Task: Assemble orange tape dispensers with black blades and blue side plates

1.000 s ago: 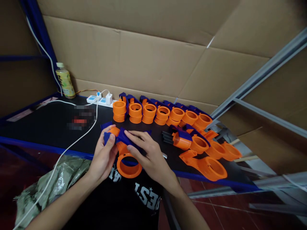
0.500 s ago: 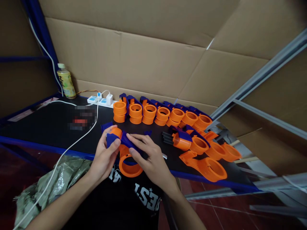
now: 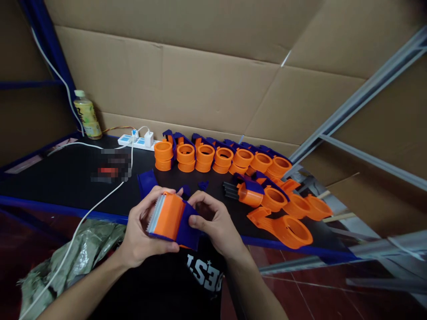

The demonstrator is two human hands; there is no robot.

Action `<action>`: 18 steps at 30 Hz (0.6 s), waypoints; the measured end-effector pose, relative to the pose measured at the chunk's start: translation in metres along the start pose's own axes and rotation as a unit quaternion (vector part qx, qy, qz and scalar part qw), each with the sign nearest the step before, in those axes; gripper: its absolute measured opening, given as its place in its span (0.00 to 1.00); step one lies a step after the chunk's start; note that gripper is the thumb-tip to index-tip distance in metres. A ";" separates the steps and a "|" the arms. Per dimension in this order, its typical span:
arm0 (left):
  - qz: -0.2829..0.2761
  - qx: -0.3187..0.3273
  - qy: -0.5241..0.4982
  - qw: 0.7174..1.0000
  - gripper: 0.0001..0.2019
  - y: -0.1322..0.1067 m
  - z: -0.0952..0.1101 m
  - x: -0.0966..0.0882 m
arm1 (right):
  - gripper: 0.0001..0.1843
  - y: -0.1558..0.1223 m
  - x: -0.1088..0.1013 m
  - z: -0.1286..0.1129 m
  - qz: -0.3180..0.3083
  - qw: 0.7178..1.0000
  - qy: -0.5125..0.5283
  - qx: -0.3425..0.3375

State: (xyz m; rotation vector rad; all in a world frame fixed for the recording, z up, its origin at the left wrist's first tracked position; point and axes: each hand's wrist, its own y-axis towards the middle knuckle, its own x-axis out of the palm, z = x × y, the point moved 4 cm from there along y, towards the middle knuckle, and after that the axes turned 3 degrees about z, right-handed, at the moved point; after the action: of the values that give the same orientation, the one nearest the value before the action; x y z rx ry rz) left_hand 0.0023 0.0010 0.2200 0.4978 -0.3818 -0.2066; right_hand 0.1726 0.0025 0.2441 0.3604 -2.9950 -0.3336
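Observation:
Close to my body, both hands hold an orange and dark-blue tape dispenser [image 3: 169,217], tilted so that its toothed metal blade [image 3: 155,214] faces left. My left hand [image 3: 138,238] is closed around the blade end, thumb along the lower edge and fingers over the top. On the other side, my right hand [image 3: 216,222] pinches the dark-blue part [image 3: 188,226] between thumb and fingers. The dispenser's ring is mostly out of sight. Just beyond my hands lie a flat dark-blue piece [image 3: 147,183] and a small dark-blue piece [image 3: 203,185].
Several orange and blue dispensers [image 3: 205,158] stand in a row at the back of the black table [image 3: 66,173]. More orange bodies [image 3: 293,231] lie at the right, beside black rods [image 3: 231,190]. A power strip [image 3: 138,141], white cable [image 3: 100,202] and drink bottle [image 3: 87,115] are on the left.
The dispenser has been turned: its blade and orange face now show, and its ring has gone from view. My left hand has shifted lower around it.

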 end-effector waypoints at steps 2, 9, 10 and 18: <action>-0.027 0.024 0.012 0.999 0.39 0.004 0.005 -0.001 | 0.18 -0.003 0.001 -0.002 0.007 1.000 0.005 -0.004; -0.050 -0.004 0.010 0.999 0.40 0.004 0.006 -0.002 | 0.14 -0.003 0.000 -0.004 0.022 0.998 -0.054 -0.029; -0.030 -0.024 0.005 0.999 0.38 0.003 0.003 -0.001 | 0.12 -0.004 0.000 -0.004 0.038 0.995 -0.087 -0.043; 0.188 -0.126 -0.094 0.970 0.24 -0.002 -0.019 0.007 | 0.43 -0.050 0.008 -0.011 0.048 0.819 -0.528 -0.221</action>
State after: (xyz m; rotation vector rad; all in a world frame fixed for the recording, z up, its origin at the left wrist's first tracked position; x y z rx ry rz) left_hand 0.0163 0.0049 0.2056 0.1491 -0.6180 0.0671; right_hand 0.1778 -0.0487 0.2441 -0.0886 -3.7062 -1.6678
